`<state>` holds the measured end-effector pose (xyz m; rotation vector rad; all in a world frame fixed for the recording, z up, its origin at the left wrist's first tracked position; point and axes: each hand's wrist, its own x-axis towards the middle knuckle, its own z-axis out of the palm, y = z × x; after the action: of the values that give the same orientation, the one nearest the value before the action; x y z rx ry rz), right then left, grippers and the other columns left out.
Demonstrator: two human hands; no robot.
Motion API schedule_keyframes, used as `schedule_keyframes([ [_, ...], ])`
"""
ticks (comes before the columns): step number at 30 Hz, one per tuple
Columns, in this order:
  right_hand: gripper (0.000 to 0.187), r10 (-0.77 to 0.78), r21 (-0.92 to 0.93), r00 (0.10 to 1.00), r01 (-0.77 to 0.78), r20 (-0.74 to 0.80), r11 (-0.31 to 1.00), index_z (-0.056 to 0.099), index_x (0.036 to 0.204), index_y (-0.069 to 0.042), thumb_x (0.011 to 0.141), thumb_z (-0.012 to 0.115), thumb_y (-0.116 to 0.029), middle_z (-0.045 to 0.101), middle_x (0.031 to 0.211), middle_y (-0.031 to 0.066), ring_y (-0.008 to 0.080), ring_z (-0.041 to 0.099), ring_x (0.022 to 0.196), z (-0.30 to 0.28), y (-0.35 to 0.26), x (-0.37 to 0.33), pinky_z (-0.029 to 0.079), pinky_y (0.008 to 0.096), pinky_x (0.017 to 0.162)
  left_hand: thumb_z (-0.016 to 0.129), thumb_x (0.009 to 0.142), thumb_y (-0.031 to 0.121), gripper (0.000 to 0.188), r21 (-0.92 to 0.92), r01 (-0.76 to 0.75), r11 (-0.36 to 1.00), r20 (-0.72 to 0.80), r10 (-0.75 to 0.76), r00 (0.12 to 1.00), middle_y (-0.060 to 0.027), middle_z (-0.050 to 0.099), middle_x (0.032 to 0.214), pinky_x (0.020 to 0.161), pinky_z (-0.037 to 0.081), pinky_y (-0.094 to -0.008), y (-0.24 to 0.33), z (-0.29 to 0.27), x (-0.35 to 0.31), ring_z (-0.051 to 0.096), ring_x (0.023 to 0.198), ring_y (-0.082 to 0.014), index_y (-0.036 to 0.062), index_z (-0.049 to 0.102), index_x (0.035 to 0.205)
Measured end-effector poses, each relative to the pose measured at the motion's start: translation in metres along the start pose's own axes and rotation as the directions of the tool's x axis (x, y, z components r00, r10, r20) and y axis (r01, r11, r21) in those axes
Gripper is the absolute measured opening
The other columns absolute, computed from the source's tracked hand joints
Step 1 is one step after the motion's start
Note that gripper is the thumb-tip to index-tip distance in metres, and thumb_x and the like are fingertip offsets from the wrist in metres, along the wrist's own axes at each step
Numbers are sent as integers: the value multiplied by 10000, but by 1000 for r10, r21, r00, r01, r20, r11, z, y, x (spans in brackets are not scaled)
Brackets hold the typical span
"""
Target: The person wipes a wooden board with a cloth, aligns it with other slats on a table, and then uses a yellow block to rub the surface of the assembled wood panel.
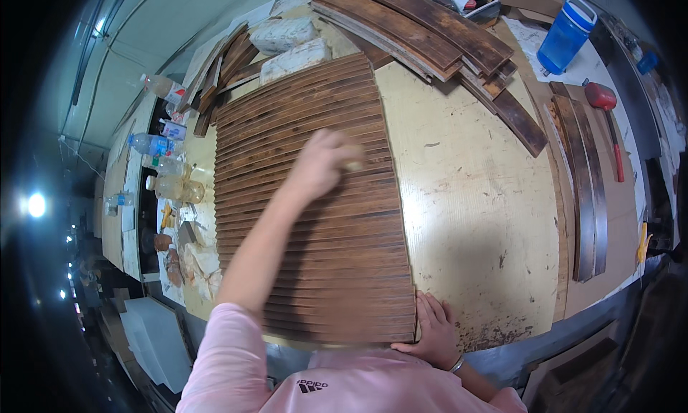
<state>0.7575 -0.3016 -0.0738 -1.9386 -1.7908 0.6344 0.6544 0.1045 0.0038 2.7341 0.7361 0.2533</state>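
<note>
A wide panel of dark brown wooden strips (315, 234), laid side by side with ridged seams, lies on the pale table. My left hand (319, 162) is over its upper middle, slightly blurred, with the fingers closed round a small pale yellowish pad (352, 159). Whether that pad is a sponge or a folded cloth I cannot tell. At the panel's near right corner rests my right hand (434, 332). Its fingers lie stretched along the side edge and the thumb points along the near edge, with a band on the wrist.
Loose dark boards (423, 26) are stacked at the far side, beside white wrapped blocks (283, 37). Several bottles (175, 189) line the left edge. At right are a blue jug (566, 37), a red-headed mallet (600, 96) and long strips (584, 191) on the pale tabletop (473, 219).
</note>
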Motion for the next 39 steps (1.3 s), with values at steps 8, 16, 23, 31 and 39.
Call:
schedule_keyframes([
  [8, 786, 25, 405, 984, 50, -176, 913, 426, 1477, 2, 853, 710, -382, 456, 1523, 201, 371, 395, 1421, -19, 32, 28, 288, 506, 1161, 574, 776, -130, 431, 194, 133, 972, -191, -96, 977, -93, 686, 1118, 959, 487, -386, -31, -33, -24, 584, 1054, -286, 116, 789, 1057],
  [16, 561, -48, 82, 936, 81, -348, 993, 428, 1471, 7, 950, 565, -152, 449, 1531, 178, 362, 385, 1417, -44, 74, 224, 279, 476, 1182, 593, 824, -77, 385, 24, -133, 991, -77, 135, 988, -74, 676, 1160, 998, 481, -375, -1, 9, 3, 590, 1113, -267, 153, 773, 1075],
  [23, 529, -92, -251, 957, 21, -276, 968, 450, 1490, -97, 967, 508, -149, 460, 1543, 87, 293, 373, 1439, -16, 66, 276, 250, 495, 1199, 578, 804, -109, 399, 299, 365, 882, -133, -341, 931, -110, 699, 1071, 955, 505, -406, -77, -66, -90, 603, 1067, -301, 134, 798, 1030],
  [31, 531, -55, -329, 959, -40, -276, 944, 444, 1502, -155, 978, 530, -173, 456, 1547, 19, 256, 375, 1443, -18, 61, 277, 240, 524, 1205, 616, 817, -19, 353, 88, -177, 980, -153, 189, 970, -59, 682, 1143, 953, 479, -398, 2, 23, 69, 592, 1071, -290, 173, 775, 1066],
  [39, 506, -5, -306, 963, -81, -270, 949, 450, 1499, -164, 998, 519, -197, 450, 1553, 1, 238, 377, 1441, -18, 59, 278, 248, 505, 1206, 639, 777, -50, 357, 307, 233, 923, -130, -202, 971, -73, 715, 1084, 886, 511, -419, -139, -44, -75, 629, 986, -288, 178, 805, 996],
])
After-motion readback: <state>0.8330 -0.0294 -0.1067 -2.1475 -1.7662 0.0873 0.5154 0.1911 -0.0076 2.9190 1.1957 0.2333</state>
